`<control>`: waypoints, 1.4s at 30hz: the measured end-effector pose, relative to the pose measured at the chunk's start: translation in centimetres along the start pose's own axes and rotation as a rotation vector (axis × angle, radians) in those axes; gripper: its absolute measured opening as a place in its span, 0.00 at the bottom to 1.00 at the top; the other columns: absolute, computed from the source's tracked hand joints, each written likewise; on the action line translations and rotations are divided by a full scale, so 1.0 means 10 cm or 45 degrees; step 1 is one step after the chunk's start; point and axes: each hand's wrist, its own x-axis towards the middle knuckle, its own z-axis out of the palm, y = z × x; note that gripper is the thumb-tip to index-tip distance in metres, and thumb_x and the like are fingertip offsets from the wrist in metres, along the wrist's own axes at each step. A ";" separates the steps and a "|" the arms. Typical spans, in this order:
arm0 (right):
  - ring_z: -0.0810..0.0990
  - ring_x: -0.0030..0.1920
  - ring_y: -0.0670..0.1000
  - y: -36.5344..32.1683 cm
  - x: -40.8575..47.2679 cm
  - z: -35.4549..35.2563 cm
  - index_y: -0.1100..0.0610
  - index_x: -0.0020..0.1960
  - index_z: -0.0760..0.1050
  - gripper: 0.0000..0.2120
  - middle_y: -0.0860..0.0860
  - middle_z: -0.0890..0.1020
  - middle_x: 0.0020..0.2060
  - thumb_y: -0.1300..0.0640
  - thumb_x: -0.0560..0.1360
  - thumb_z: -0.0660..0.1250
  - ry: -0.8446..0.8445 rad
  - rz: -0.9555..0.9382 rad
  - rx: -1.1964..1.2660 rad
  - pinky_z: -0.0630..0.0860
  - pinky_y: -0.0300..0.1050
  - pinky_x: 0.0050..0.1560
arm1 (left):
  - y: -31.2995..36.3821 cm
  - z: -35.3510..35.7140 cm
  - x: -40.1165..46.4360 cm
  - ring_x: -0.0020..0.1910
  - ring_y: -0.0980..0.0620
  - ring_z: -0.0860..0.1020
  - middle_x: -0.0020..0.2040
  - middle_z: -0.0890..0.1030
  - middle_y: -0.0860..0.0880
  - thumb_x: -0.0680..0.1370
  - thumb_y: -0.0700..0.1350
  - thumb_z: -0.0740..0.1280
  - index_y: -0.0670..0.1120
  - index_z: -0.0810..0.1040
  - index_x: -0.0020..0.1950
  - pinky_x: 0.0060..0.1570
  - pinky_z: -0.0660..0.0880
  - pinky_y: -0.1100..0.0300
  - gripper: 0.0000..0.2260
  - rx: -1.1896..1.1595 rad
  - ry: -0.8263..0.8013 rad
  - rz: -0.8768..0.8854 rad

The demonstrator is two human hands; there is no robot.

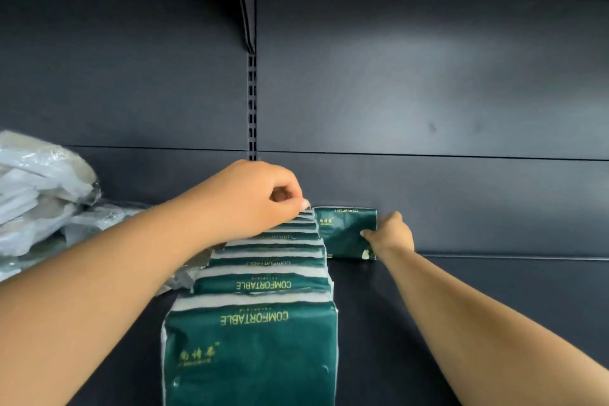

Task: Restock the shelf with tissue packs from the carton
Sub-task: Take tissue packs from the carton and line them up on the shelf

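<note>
Since these dark green plastic-wrapped tissue packs (260, 287) look light and squishy — right hand (392, 236) grips one upright pack's (346, 231) side, left hand (263, 198) pinches a row pack's top edge.

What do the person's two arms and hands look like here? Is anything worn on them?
Both forearms are bare as far as the picture shows: no sleeve, glove, watch or bracelet is visible. The left hand and the right hand show no rings. A short, unpainted thumbnail shows on the left hand.
</note>
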 end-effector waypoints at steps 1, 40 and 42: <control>0.74 0.60 0.59 -0.01 -0.07 -0.05 0.64 0.63 0.64 0.21 0.59 0.74 0.59 0.58 0.76 0.67 -0.001 0.004 -0.042 0.66 0.43 0.46 | 0.02 -0.03 -0.02 0.46 0.62 0.75 0.44 0.80 0.59 0.75 0.54 0.63 0.55 0.78 0.44 0.48 0.70 0.66 0.06 0.002 0.002 -0.006; 0.78 0.52 0.57 4.03 -5.61 -2.15 0.57 0.49 0.78 0.09 0.55 0.81 0.46 0.54 0.77 0.62 -0.422 0.228 -0.736 0.66 0.42 0.43 | 2.99 2.35 -4.53 0.47 0.52 0.77 0.47 0.80 0.52 0.78 0.50 0.63 0.50 0.77 0.45 0.48 0.74 0.57 0.06 -0.536 -0.893 -0.117; 0.78 0.52 0.56 4.18 -5.77 -2.14 0.56 0.49 0.78 0.08 0.54 0.82 0.48 0.53 0.77 0.63 -0.441 0.316 -0.718 0.66 0.41 0.42 | 3.08 2.45 -4.69 0.47 0.52 0.76 0.47 0.80 0.52 0.78 0.50 0.62 0.48 0.78 0.47 0.47 0.72 0.59 0.08 -0.533 -0.946 -0.157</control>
